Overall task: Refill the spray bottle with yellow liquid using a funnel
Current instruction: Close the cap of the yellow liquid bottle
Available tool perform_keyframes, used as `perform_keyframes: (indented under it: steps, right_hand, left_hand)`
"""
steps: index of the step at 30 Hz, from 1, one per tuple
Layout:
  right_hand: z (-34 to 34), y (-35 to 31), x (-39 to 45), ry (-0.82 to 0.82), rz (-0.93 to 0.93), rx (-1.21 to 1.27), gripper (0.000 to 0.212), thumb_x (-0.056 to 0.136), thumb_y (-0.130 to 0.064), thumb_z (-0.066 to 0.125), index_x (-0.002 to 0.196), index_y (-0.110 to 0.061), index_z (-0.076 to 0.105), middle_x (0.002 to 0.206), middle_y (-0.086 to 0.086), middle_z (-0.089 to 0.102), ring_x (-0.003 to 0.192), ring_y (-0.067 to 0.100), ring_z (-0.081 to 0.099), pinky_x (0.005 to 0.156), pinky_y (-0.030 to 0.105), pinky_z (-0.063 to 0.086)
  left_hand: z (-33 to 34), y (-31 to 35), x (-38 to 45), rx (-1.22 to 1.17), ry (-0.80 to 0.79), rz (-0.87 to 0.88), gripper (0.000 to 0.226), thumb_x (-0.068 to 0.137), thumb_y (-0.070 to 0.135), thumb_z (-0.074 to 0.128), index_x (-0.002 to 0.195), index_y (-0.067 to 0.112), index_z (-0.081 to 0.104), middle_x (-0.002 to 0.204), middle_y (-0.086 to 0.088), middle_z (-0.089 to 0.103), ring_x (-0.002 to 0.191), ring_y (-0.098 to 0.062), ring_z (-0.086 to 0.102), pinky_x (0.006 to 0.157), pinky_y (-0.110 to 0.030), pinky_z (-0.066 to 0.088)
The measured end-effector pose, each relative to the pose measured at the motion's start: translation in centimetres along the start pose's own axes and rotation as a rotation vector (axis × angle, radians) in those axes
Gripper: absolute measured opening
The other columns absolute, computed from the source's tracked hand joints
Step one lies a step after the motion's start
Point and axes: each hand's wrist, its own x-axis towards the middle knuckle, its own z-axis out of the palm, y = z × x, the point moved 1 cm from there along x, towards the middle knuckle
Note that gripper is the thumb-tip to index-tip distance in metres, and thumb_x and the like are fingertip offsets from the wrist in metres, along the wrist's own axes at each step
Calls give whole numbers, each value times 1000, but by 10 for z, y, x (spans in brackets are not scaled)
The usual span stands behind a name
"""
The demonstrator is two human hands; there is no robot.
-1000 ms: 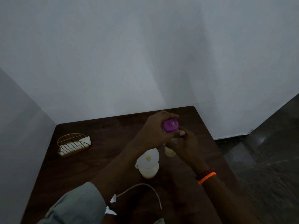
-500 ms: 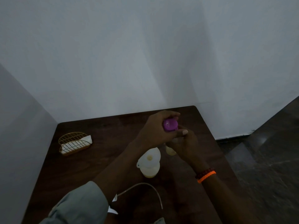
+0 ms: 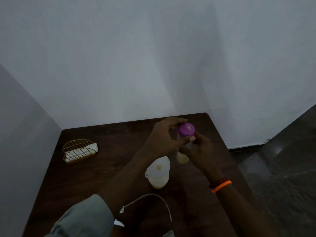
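Observation:
A clear bottle (image 3: 182, 158) with yellow liquid in its base stands upright at the far right of the dark table (image 3: 106, 182). It carries a purple cap (image 3: 186, 130). My left hand (image 3: 164, 137) pinches that cap between thumb and fingers from the left. My right hand (image 3: 201, 148) wraps the bottle's body from the right and hides most of it. In front of them stands a smaller container of yellow liquid (image 3: 159, 181) with a white funnel (image 3: 159, 166) seated in its mouth. A thin white curved tube (image 3: 161, 200) lies on the table near me.
A gold wire napkin holder (image 3: 77, 151) with white napkins sits at the table's far left. White walls close off the back and the left. The table's right edge drops to a dark stone floor (image 3: 282, 177). Small white scraps (image 3: 119, 223) lie by my left sleeve.
The purple cap shows more fully and sits slightly further right. My left fingers have shifted around it. My right hand stays on the bottle; funnel and container have not moved.

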Motion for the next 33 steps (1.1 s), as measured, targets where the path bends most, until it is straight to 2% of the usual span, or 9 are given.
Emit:
perform_keyframes:
  steps: [3, 6, 10, 15, 18, 20, 24, 28, 33]
  right_hand:
    - [2, 2, 0, 4, -5, 1, 42, 57, -48, 77, 94, -32, 66, 92, -6, 71, 88, 8, 67, 79, 39, 59]
    - [-1, 4, 0, -26, -15, -26, 48, 61, -43, 82, 103, -26, 67, 98, -8, 71, 93, 7, 67, 83, 42, 59]
    - [-8, -2, 6, -52, -63, -79, 54, 63, -47, 81, 112, -31, 65, 104, -14, 69, 98, -1, 64, 86, 32, 56]
    - [-5, -20, 27, -115, -140, -109, 54, 70, -34, 84, 119, -27, 63, 108, -16, 68, 101, -5, 62, 87, 23, 51]
    - [7, -33, 48, -184, -203, -146, 59, 69, -42, 82, 122, -23, 62, 113, -11, 68, 103, 0, 63, 90, 29, 53]
    - [20, -43, 64, -231, -254, -174, 62, 69, -47, 79, 122, -22, 61, 114, -9, 69, 104, 3, 64, 90, 28, 53]
    - [60, -72, 101, -318, -312, -146, 53, 71, -35, 86, 118, -21, 65, 107, -8, 73, 98, -2, 67, 80, 11, 52]
    - [107, -93, 146, -411, -359, -199, 63, 65, -57, 82, 118, -27, 67, 109, -8, 72, 102, 7, 65, 87, 28, 54]
    - [166, -98, 193, -429, -340, -244, 49, 67, -42, 87, 105, -16, 73, 94, -1, 74, 80, 9, 67, 69, 24, 55]
  left_hand:
    - [1, 1, 3, 2, 0, 8, 61, 72, 31, 89, 124, 11, 66, 119, 0, 70, 112, -8, 64, 93, -27, 55]
    - [-4, 0, 4, -11, -31, 3, 58, 73, 26, 88, 124, 9, 66, 120, -1, 70, 112, -8, 65, 94, -31, 56]
    - [-13, -1, 8, -12, -43, 19, 57, 75, 21, 86, 126, 7, 66, 120, -4, 71, 112, -9, 66, 96, -34, 56]
    - [-35, 3, 19, 21, -26, 39, 64, 74, 21, 87, 131, 4, 62, 124, -6, 70, 114, -8, 65, 98, -22, 53]
    - [-56, -2, 23, 48, 4, 27, 66, 73, 19, 87, 131, 2, 61, 126, -8, 69, 114, -6, 65, 97, -17, 51]
    - [-76, -6, 25, 71, 35, 14, 64, 74, 18, 87, 131, 2, 61, 126, -8, 69, 114, -7, 65, 97, -21, 53]
    - [-123, -19, 35, 173, 110, -8, 65, 74, 23, 88, 130, 4, 63, 119, -6, 72, 108, -8, 69, 95, -26, 56]
    - [-164, -44, 41, 233, 198, -83, 67, 71, 26, 89, 129, 5, 63, 117, -6, 72, 106, -6, 69, 93, -21, 55]
    - [-198, -97, 45, 333, 273, -169, 68, 72, 25, 89, 130, 1, 61, 116, -9, 72, 103, -12, 70, 91, -16, 54]
